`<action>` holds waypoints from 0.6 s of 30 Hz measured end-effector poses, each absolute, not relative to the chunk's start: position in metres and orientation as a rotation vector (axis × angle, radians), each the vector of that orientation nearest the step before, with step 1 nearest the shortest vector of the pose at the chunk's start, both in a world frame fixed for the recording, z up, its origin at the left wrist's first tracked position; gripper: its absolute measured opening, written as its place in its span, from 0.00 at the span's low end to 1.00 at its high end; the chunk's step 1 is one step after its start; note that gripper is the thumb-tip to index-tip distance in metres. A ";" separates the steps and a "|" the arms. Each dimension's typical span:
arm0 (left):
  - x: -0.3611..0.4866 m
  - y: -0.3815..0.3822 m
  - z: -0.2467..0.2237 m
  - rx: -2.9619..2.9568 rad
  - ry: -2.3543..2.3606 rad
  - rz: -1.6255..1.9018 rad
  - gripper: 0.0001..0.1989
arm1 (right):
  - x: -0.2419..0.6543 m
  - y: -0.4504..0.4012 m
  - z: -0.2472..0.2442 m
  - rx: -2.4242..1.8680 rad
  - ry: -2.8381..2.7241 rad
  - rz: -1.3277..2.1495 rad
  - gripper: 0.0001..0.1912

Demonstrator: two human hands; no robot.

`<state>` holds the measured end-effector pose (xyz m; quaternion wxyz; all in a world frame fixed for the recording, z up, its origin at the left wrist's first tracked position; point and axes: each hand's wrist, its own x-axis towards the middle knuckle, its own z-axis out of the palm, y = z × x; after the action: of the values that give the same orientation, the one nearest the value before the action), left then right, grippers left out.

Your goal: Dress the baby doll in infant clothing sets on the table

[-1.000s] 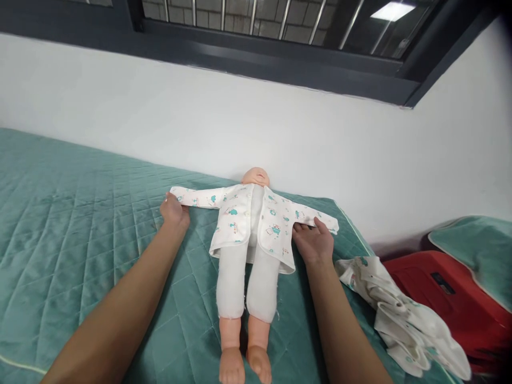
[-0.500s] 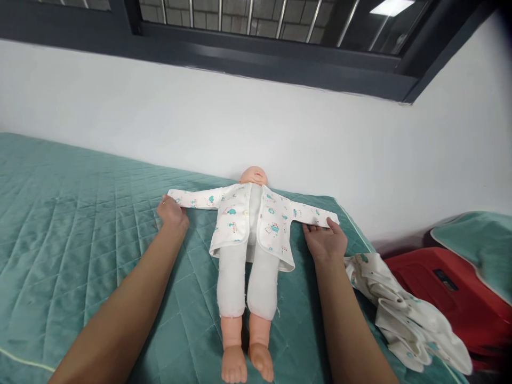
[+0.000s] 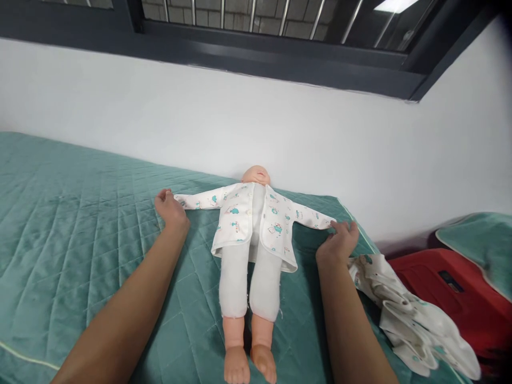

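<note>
A baby doll (image 3: 234, 362) lies on its back with its head toward the wall, its legs in white cloth and its feet bare. It wears an unfastened white baby jacket (image 3: 236, 221) with green and pink prints, and both sleeves stretch out sideways. At the end of the sleeve on the left, my left hand (image 3: 172, 210) is closed with curled fingers, which partly hide the cuff. My right hand (image 3: 338, 242) pinches the cuff of the other sleeve between thumb and fingers. No doll hands show beyond the cuffs.
A green quilted mat (image 3: 92, 240) spreads under the doll up to the white wall (image 3: 200, 122). Crumpled printed white cloth (image 3: 412, 314) lies by my right forearm, beside a red case (image 3: 472, 298) partly under green fabric (image 3: 476, 245). A dark-framed barred window (image 3: 260, 53) is above.
My right hand has turned from palm-up under the sleeve to pinching its cuff, and that sleeve slopes lower. My left hand's fingers have shifted slightly outward at the other cuff.
</note>
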<state>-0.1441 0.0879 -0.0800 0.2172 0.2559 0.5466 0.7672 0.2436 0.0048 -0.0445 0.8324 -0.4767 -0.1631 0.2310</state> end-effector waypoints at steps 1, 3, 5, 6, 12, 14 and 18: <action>-0.143 0.087 -0.078 0.656 1.553 2.146 0.08 | 0.241 0.004 -0.043 -1.022 -0.390 0.457 0.41; -0.140 0.084 -0.073 0.587 1.612 2.182 0.08 | 0.235 0.003 -0.041 -1.030 -0.483 0.413 0.42; -0.136 0.079 -0.068 0.598 1.638 2.203 0.08 | 0.226 0.000 -0.039 -1.017 -0.579 0.409 0.41; -0.134 0.077 -0.066 0.625 1.650 2.215 0.09 | 0.221 -0.002 -0.038 -1.015 -0.633 0.422 0.39; -0.107 0.051 -0.052 1.179 1.615 2.200 0.12 | 0.183 -0.020 -0.029 -1.045 -1.118 0.582 0.26; -0.095 0.040 -0.047 1.330 1.457 2.117 0.11 | 0.172 -0.028 -0.027 -1.072 -1.288 0.642 0.26; -0.075 0.021 -0.037 1.508 1.203 1.878 0.10 | 0.157 -0.039 -0.026 -1.117 -1.586 0.664 0.28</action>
<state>-0.0747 0.0211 -0.0373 0.2229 0.5461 0.4356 0.6800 0.1572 -0.0387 -0.0258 0.5188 -0.4657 -0.6614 0.2767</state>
